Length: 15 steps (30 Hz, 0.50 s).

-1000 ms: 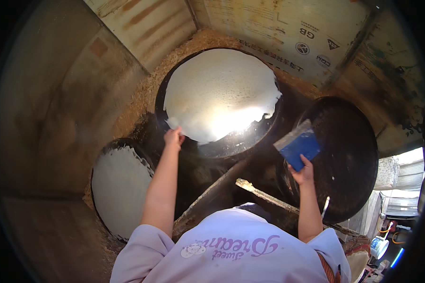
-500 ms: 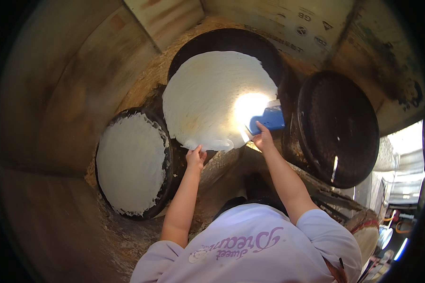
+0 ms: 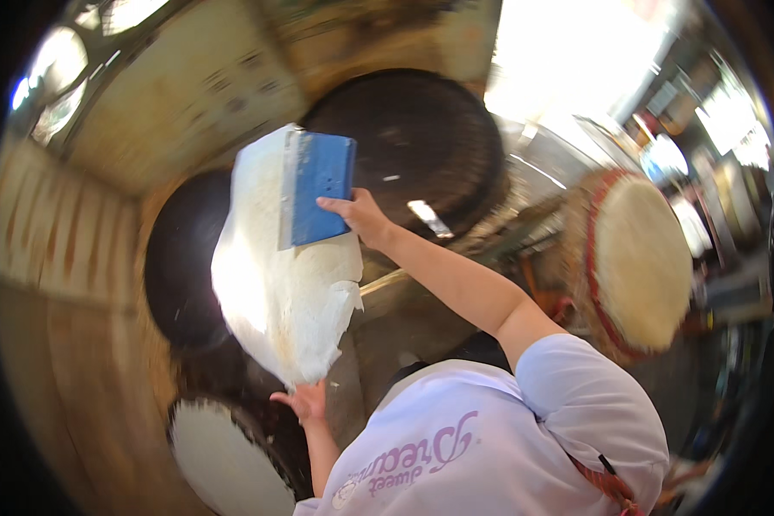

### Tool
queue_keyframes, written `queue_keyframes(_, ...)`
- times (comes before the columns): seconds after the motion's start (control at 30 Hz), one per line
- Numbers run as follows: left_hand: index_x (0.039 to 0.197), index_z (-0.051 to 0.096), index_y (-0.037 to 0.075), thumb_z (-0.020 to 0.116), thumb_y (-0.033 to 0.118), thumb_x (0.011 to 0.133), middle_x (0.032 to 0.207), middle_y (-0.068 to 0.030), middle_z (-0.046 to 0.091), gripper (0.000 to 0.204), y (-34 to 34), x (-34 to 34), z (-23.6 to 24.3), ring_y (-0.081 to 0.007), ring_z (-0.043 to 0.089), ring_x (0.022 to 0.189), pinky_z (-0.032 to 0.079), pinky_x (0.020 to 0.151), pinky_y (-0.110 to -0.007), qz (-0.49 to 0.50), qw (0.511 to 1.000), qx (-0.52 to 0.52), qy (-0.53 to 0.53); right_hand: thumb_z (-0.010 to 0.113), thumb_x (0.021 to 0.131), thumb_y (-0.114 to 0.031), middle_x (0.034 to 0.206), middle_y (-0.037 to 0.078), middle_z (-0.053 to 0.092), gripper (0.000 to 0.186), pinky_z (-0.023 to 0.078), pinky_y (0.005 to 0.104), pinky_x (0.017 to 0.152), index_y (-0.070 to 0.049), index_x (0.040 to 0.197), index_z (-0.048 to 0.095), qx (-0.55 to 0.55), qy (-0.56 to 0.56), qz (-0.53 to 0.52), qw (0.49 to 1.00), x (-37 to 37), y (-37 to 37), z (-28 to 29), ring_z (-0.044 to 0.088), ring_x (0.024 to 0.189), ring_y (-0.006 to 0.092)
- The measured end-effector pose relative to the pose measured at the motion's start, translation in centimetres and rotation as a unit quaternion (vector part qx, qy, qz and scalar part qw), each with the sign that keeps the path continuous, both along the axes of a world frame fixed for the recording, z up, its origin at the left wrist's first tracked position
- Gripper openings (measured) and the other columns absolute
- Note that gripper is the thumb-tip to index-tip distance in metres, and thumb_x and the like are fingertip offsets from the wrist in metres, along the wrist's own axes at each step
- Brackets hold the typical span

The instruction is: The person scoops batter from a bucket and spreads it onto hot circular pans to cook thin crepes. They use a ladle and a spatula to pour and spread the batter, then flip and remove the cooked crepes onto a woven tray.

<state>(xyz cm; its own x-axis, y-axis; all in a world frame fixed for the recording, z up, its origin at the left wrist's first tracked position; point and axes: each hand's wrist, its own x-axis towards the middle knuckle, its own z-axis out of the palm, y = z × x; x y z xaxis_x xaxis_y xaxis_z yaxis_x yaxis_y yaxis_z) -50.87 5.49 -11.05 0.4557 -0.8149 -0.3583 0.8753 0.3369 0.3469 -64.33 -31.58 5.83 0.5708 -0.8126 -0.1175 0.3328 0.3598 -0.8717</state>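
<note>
right hand (image 3: 363,217): pinching blue scraper (image 3: 322,193) | left hand (image 3: 306,402): spread, perhaps touching white sheet (image 3: 288,297) | shirt lettering (image 3: 417,456) (purple)

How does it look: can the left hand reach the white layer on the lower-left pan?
Probably yes: nothing visible stands between the left hand and the white layer, though that hand seems to touch the large white sheet.

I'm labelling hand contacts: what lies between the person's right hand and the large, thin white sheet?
In the head view, a flat, rectangular blue scraper, held in the right hand, lies over the upper part of the white sheet.
</note>
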Motion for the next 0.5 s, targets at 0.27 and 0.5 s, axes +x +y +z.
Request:
queue_keyframes(0.27, 0.123, 0.043, 0.006, 0.055, 0.029, 0.084, 0.126, -0.0072, 0.047, 0.047, -20.7, -12.9, 5.0, -0.0240, 0.044, 0.115, 0.034, 0.098, -0.042, -0.277, 0.949, 0.116, -0.099, 0.066, 0.075, -0.010, 0.095, 0.009, 0.061, 0.030, 0.050, 0.0301, 0.074, 0.003, 0.101, 0.057, 0.010, -0.070, -0.242, 0.968, -38.2, -4.4, 0.8, 0.060, 0.083, 0.0173)
queue_keyframes(0.5, 0.111, 0.051, 0.003, 0.056, 0.011, 0.084, 0.103, -0.0048, 0.058, 0.029, -37.7, -37.1, 4.7, -0.0163, 0.056, 0.095, 0.046, 0.082, -0.032, -0.542, 0.802, 0.086, -0.236, 0.063, 0.075, -0.012, 0.108, 0.008, 0.056, 0.046, 0.044, 0.0347, 0.087, -0.003, 0.117, 0.048, 0.012, -0.065, -0.592, 0.803, -68.1, 9.8, -3.8, 0.055, 0.098, 0.0211)
